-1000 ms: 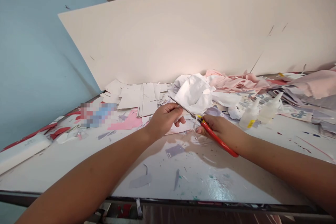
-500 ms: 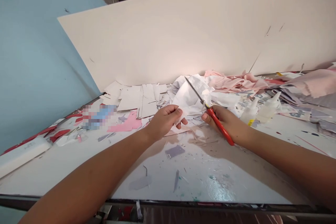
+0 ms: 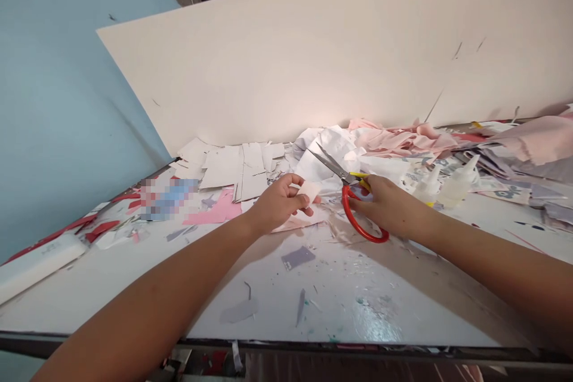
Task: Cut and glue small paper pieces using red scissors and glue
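Nearer than the red-handled scissors (image 3: 344, 178), a greyish scrap (image 3: 298, 258) lies on the white table (image 3: 322, 310). Left of the scissors, the left hand (image 3: 286, 202) pinches a small white piece (image 3: 308, 190) between thumb and fingers, while the right hand (image 3: 394, 206) grips the scissors' handles, blades slightly parted; beyond the scissors are crumpled white material (image 3: 307, 168) and, farther, a pale board (image 3: 286, 71).

White tabletop (image 3: 120, 262), littered. Lilac-grey scrap (image 3: 298, 258) on near side of left fingers (image 3: 305, 211); pink sheet (image 3: 217, 210) left of them; white card pieces (image 3: 221, 167) beyond-left; two squeeze bottles (image 3: 457, 184) right of right fingers (image 3: 363, 207).
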`<state>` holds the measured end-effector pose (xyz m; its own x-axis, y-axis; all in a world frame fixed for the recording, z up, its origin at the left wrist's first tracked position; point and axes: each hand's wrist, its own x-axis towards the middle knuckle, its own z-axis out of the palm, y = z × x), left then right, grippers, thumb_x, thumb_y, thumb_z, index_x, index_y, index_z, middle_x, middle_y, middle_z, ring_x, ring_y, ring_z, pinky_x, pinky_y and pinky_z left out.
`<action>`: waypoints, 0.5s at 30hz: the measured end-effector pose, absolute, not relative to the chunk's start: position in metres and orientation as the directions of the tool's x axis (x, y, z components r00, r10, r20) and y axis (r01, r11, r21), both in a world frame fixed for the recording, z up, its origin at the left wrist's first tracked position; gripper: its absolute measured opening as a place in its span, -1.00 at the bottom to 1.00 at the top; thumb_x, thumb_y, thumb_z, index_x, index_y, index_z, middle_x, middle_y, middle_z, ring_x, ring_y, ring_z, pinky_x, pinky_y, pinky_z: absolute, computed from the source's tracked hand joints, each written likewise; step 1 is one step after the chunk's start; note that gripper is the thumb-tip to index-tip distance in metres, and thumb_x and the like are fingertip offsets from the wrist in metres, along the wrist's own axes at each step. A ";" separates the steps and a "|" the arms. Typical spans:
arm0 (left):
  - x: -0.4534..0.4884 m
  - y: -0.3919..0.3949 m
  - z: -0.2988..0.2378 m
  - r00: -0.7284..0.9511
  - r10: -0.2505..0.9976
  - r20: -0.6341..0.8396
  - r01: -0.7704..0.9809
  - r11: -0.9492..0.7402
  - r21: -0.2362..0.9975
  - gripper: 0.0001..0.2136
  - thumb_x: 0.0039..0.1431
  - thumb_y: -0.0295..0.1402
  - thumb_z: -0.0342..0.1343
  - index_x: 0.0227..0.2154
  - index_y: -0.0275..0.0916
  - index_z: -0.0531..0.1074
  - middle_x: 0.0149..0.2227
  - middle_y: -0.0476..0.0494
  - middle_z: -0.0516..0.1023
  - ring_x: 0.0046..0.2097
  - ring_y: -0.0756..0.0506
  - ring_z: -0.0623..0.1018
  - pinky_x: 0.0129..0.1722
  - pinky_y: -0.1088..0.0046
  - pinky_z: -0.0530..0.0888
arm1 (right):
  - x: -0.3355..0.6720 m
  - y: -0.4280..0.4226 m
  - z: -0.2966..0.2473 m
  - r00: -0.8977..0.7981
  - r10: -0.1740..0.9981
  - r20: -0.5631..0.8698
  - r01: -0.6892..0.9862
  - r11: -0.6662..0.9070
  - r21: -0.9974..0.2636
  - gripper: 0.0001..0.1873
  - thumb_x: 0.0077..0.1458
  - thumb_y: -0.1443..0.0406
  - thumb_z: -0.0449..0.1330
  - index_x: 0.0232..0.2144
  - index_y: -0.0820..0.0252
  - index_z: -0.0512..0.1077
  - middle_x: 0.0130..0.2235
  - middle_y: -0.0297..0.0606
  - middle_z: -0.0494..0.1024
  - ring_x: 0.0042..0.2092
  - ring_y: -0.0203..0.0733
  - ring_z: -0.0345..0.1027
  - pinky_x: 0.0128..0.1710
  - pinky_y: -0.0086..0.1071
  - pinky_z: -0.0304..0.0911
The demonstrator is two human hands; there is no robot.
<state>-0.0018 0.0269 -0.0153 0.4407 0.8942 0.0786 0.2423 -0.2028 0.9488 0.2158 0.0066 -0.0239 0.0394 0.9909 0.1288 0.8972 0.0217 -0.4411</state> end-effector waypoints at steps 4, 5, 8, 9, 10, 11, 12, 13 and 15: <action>-0.009 0.033 -0.015 0.437 0.897 0.072 0.343 -0.239 0.908 -0.84 0.03 -0.24 0.01 -0.37 -0.18 0.21 -0.26 -0.07 0.52 -0.28 -0.02 0.51 -0.34 0.47 0.28 | 0.225 0.017 -0.027 0.084 0.983 0.162 0.980 -0.053 -0.191 -0.51 -0.04 0.01 0.01 -0.23 0.33 0.22 -0.12 0.10 0.33 -0.22 0.03 0.31 -0.40 -0.28 0.18; -0.010 0.034 -0.015 0.428 0.900 0.080 0.382 -0.260 0.887 -0.84 0.04 -0.22 -0.01 -0.38 -0.18 0.24 -0.28 -0.05 0.50 -0.25 -0.04 0.50 -0.33 0.46 0.28 | 0.226 0.018 -0.028 0.078 0.987 0.144 0.985 -0.054 -0.164 -0.51 -0.04 0.02 0.01 -0.24 0.34 0.23 -0.13 0.12 0.33 -0.24 0.04 0.31 -0.40 -0.27 0.18; -0.013 0.035 -0.014 0.407 0.906 0.117 0.492 -0.325 0.807 -0.81 0.05 -0.18 -0.05 -0.42 -0.19 0.32 -0.32 -0.02 0.45 -0.24 -0.05 0.44 -0.29 0.44 0.29 | 0.226 0.017 -0.028 0.052 0.990 0.135 0.995 -0.039 -0.092 -0.55 -0.03 0.03 -0.01 -0.30 0.33 0.27 -0.16 0.12 0.33 -0.28 0.02 0.32 -0.41 -0.26 0.17; -0.013 0.035 -0.013 0.408 0.904 0.124 0.523 -0.343 0.780 -0.80 0.04 -0.18 -0.05 -0.43 -0.19 0.34 -0.33 -0.02 0.44 -0.25 -0.05 0.42 -0.28 0.44 0.28 | 0.226 0.016 -0.028 0.044 0.990 0.137 0.997 -0.036 -0.063 -0.56 -0.03 0.04 -0.02 -0.30 0.33 0.28 -0.16 0.10 0.33 -0.29 0.01 0.33 -0.42 -0.27 0.17; -0.013 0.035 -0.013 0.415 0.901 0.125 0.548 -0.357 0.757 -0.79 0.04 -0.18 -0.06 -0.43 -0.18 0.36 -0.34 -0.02 0.43 -0.27 -0.04 0.40 -0.28 0.43 0.28 | 0.225 0.016 -0.028 0.037 0.990 0.136 0.999 -0.032 -0.041 -0.56 -0.02 0.04 -0.03 -0.30 0.32 0.28 -0.18 0.08 0.34 -0.30 0.00 0.33 -0.42 -0.27 0.18; -0.013 0.035 -0.013 0.424 0.898 0.120 0.567 -0.366 0.738 -0.79 0.03 -0.18 -0.06 -0.42 -0.18 0.37 -0.35 -0.02 0.42 -0.29 -0.04 0.39 -0.29 0.44 0.28 | 0.224 0.015 -0.028 0.033 0.990 0.134 0.999 -0.030 -0.027 -0.56 -0.01 0.05 -0.04 -0.29 0.32 0.29 -0.19 0.06 0.34 -0.29 0.00 0.34 -0.41 -0.28 0.18; -0.013 0.036 -0.013 0.435 0.894 0.112 0.581 -0.373 0.724 -0.79 0.03 -0.18 -0.05 -0.42 -0.18 0.38 -0.36 -0.02 0.42 -0.31 -0.04 0.38 -0.31 0.44 0.28 | 0.223 0.014 -0.028 0.030 0.991 0.129 0.999 -0.028 -0.022 -0.56 -0.01 0.05 -0.04 -0.29 0.33 0.29 -0.20 0.04 0.35 -0.29 0.00 0.34 -0.40 -0.28 0.18; -0.013 0.036 -0.014 0.444 0.890 0.102 0.589 -0.375 0.716 -0.79 0.02 -0.18 -0.04 -0.42 -0.18 0.39 -0.37 -0.02 0.41 -0.33 -0.03 0.37 -0.34 0.46 0.28 | 0.222 0.014 -0.028 0.025 0.992 0.121 1.000 -0.023 -0.019 -0.56 -0.01 0.05 -0.03 -0.28 0.33 0.30 -0.21 0.03 0.35 -0.28 0.01 0.34 -0.39 -0.28 0.19; -0.012 0.037 -0.017 0.449 0.889 0.087 0.592 -0.369 0.717 -0.80 -0.01 -0.18 -0.01 -0.42 -0.17 0.40 -0.42 -0.01 0.38 -0.38 -0.01 0.34 -0.40 0.48 0.28 | 0.222 0.014 -0.028 0.018 0.994 0.112 1.000 -0.016 -0.013 -0.55 -0.01 0.05 -0.03 -0.27 0.34 0.31 -0.22 0.04 0.36 -0.26 0.03 0.35 -0.37 -0.27 0.19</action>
